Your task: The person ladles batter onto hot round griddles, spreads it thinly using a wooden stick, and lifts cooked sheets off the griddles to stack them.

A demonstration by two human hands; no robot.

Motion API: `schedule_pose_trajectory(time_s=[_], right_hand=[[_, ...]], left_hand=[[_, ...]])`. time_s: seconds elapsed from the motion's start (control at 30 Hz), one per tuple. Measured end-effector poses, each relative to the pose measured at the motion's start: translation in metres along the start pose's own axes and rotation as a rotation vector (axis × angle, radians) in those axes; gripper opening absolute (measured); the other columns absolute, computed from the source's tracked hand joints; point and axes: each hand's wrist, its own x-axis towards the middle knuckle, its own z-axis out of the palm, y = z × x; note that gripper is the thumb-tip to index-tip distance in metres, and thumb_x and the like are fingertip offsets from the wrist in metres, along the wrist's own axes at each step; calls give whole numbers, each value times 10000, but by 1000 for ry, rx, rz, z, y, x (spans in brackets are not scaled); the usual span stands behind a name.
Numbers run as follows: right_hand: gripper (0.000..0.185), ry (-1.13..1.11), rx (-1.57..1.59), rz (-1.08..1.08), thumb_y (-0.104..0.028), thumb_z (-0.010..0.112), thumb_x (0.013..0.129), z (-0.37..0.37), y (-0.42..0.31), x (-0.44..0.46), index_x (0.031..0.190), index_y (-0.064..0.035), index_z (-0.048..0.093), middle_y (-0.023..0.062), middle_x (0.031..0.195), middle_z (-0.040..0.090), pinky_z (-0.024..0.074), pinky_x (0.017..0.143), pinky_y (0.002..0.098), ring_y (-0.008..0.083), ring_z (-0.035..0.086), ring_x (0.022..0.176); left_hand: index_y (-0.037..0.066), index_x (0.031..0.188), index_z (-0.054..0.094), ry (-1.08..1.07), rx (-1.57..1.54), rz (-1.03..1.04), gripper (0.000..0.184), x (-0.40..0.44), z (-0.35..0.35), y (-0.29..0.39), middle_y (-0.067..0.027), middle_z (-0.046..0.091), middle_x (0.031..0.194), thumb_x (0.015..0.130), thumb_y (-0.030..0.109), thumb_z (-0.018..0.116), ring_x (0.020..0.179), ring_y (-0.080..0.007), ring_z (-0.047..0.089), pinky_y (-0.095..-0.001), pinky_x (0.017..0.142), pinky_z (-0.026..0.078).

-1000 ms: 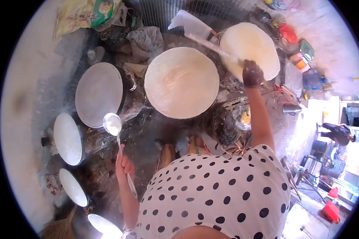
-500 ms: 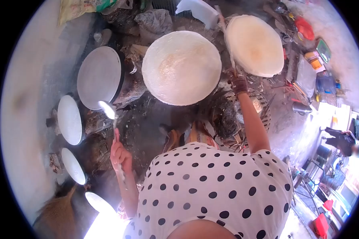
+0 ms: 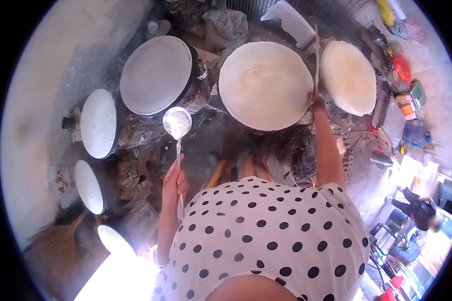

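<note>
My left hand is closed round the handle of a ladle, whose bowl is coated with white batter and hangs just below a bare grey griddle. Thin flatbread covers the round griddle in the centre. At that griddle's right edge, my right hand, in a dark glove, is closed round a long thin stick that points away from me. Right of the stick lies a pale round flatbread with a browned middle.
More round griddles with white surfaces curve down the left side. A straw broom lies at the lower left. A metal cup and a blue container are on the right. Another person is farther off at right.
The view has shifted. My right hand has moved from over the right flatbread to the central griddle's edge, with the stick now pointing away. My left hand still holds the ladle.
</note>
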Motion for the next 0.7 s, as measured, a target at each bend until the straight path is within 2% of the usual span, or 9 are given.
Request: schedule_pose_trajectory(time_s=[0.03,0.13,0.23,0.3,0.4,0.47,0.53,0.6,0.7], right_hand=[[483,52,-207,-5,-336,639,818,-3,-9,-23,1201,-60,537,172,905,627,495,762,380,259,627,864],[404,354,79,318,-307,619,825,41,-69,-154,1124,-37,580,203,1023,640,488,803,412,325,625,944],[327,264,-78,611,-255,549,901,76,-117,-239,1118,-14,591,207,1003,644,484,819,403,339,625,938],[353,228,289,601,-239,568,898,56,-148,-268,1138,21,567,201,955,638,490,794,378,297,628,891],[323,592,1492,367,-224,582,895,112,27,-198,1109,18,587,190,917,634,495,752,368,255,621,846],[388,396,639,436,-305,598,862,42,-10,-176,1111,-7,600,182,949,654,500,761,365,256,639,877],[538,273,63,503,-460,619,811,-11,-51,-154,1171,-61,592,130,985,682,501,792,340,266,651,922],[575,202,75,620,-460,643,779,-14,-50,-109,1200,-72,580,132,1049,667,494,825,350,266,642,964],[636,174,-11,711,-468,682,724,-20,-72,-96,1225,-90,573,138,1117,649,491,860,373,266,633,1011]], left_hand=[[107,1363,406,-17,-9,1,374,1,-8,1,52,312,566,1006,214,373,368,-46,278,-216,345,263],[116,1361,412,-34,-27,-17,371,11,-29,2,50,311,567,1006,214,374,371,-47,280,-211,346,260],[115,1373,394,-45,-142,-61,372,26,-43,9,46,323,577,1009,174,344,371,-44,281,-209,349,277],[107,1387,367,-117,-395,-121,381,29,-46,21,45,328,578,1012,159,326,370,-45,290,-205,349,281],[85,1427,282,-160,-787,-179,413,13,-33,50,45,344,577,1017,121,273,359,-48,310,-185,336,273],[68,1440,251,-332,-543,131,435,0,-34,56,45,340,555,1013,131,299,348,-48,310,-189,320,245],[58,1439,257,-241,-158,268,448,-8,-33,60,44,320,529,1006,141,336,346,-44,295,-200,310,220],[57,1422,304,18,314,272,448,-12,-17,60,47,281,514,999,176,388,353,-37,284,-206,314,216],[85,1381,389,-21,142,129,403,2,-20,48,52,289,548,998,209,408,371,-33,268,-200,330,229]])
